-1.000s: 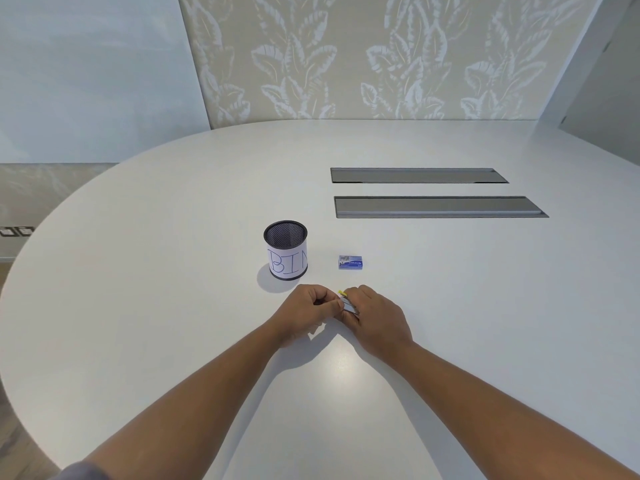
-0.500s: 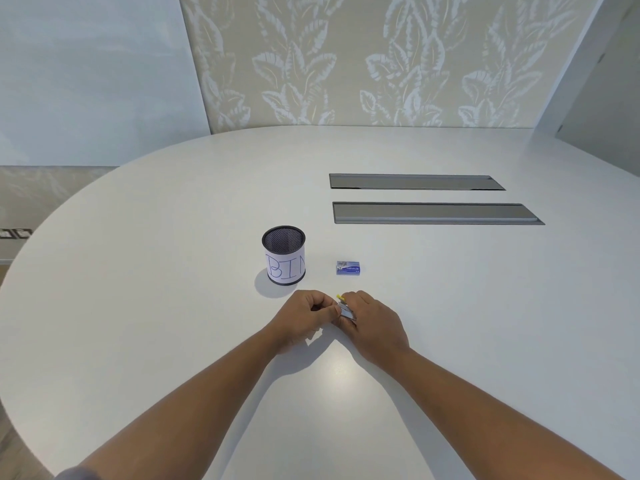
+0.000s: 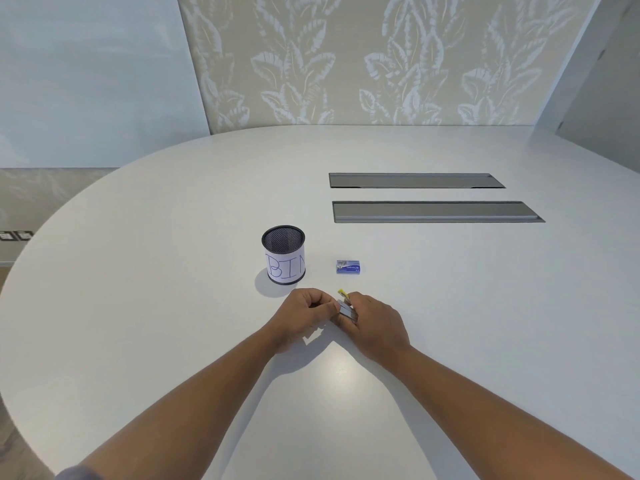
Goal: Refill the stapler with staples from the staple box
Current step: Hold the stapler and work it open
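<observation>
A small stapler (image 3: pixel 346 308), grey metal with a yellow tip, sits between my two hands just above the white table (image 3: pixel 138 306). My right hand (image 3: pixel 375 323) wraps around it from the right. My left hand (image 3: pixel 304 311) pinches its near end with thumb and fingers; most of the stapler is hidden by fingers. I cannot tell whether staples are held. The small blue staple box (image 3: pixel 348 267) lies shut on the table a little beyond my hands.
A black mesh cup (image 3: pixel 284 255) with a paper label reading BIN stands left of the staple box. Two long grey cable hatches (image 3: pixel 436 212) are set into the table farther back on the right.
My hands stay together on the stapler with only slight finger shifts. The view has tilted a little, so everything sits lower in the frame.
</observation>
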The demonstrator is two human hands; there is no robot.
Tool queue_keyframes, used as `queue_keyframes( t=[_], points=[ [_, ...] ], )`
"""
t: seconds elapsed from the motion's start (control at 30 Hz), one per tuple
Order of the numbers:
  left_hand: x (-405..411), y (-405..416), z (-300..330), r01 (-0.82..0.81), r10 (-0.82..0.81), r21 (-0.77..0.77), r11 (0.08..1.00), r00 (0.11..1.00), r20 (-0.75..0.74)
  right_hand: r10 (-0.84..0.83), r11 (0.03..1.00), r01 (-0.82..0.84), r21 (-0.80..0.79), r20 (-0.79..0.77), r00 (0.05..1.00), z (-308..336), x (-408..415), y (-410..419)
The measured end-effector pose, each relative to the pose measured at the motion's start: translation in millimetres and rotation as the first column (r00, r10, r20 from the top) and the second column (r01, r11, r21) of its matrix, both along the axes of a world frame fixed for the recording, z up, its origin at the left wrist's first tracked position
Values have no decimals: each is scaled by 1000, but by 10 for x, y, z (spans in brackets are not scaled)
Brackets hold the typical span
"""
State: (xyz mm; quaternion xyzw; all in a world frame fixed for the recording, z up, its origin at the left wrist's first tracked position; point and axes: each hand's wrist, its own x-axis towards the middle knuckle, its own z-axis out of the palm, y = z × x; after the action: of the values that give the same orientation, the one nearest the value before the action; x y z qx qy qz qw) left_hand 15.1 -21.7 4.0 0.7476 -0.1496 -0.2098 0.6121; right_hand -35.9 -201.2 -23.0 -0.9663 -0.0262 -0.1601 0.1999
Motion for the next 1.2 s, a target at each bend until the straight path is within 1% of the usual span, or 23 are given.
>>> queue_keyframes(
  t=[0.23, 0.47, 0.6, 0.83, 1.03, 1.13, 1.2],
  points=[
    [-1, 13, 13, 7, -9, 33, 999, 999, 38, 25, 999, -25, -38, 15, 1000, 0, -20, -6],
    [25, 14, -19, 10, -12, 52, 999, 999, 45, 22, 1000, -22, -17, 8, 1000, 11, -16, 1],
    [26, 12, -24, 10, -14, 65, 998, 998, 55, 51, 998, -51, -40, -7, 999, -4, -13, -12],
    [48, 20, -37, 22, -25, 61, 998, 999, 45, 52, 997, -51, -54, 10, 999, -5, -11, -12],
    [52, 23, -47, 30, -34, 64, 998, 998, 56, 38, 999, -38, -1, 4, 999, -9, -2, -13],
    [52, 22, -51, 27, -32, 73, 997, 997, 66, 66, 998, -66, 6, 6, 998, -25, 2, -23],
    [48, 22, -50, 29, -33, 68, 997, 997, 63, 55, 998, -55, 7, -6, 998, -37, 7, -20]
  ],
)
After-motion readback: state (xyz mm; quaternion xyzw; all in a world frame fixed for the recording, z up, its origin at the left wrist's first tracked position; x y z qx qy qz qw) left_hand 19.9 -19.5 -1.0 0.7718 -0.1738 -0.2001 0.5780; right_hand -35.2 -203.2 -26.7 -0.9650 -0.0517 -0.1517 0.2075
